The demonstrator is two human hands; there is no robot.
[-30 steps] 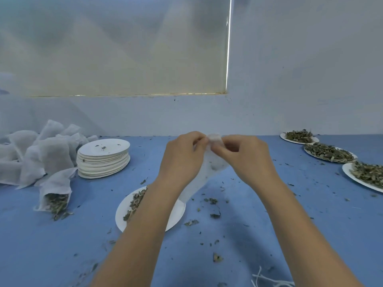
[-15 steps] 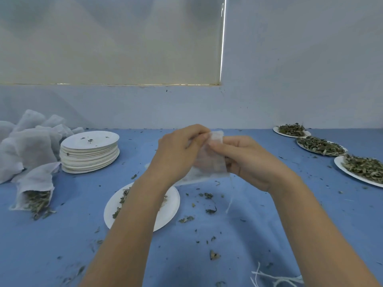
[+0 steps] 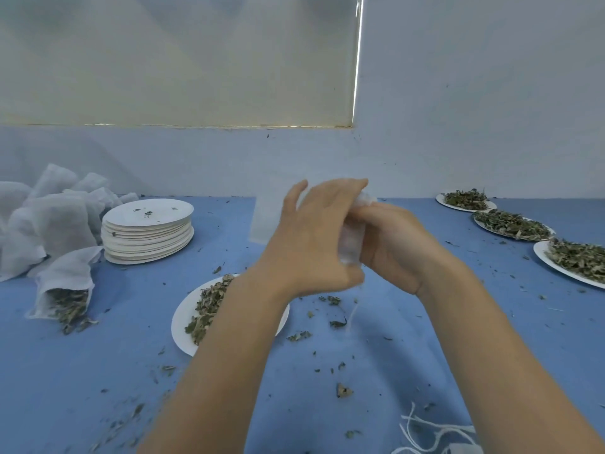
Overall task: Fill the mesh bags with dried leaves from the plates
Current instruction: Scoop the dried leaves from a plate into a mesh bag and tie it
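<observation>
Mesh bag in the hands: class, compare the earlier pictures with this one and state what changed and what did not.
The left hand has opened and spread its fingers over the mesh bag, loosening its earlier pinch at the top edge; the right hand still grips the bag, now bunched between the palms. The plate of leaves below and the stack of empty plates look unchanged.

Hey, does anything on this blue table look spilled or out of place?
Yes. One mesh bag at the left lies on its side with leaves spilling from its open mouth, and leaf crumbs are scattered over the blue table.
</observation>
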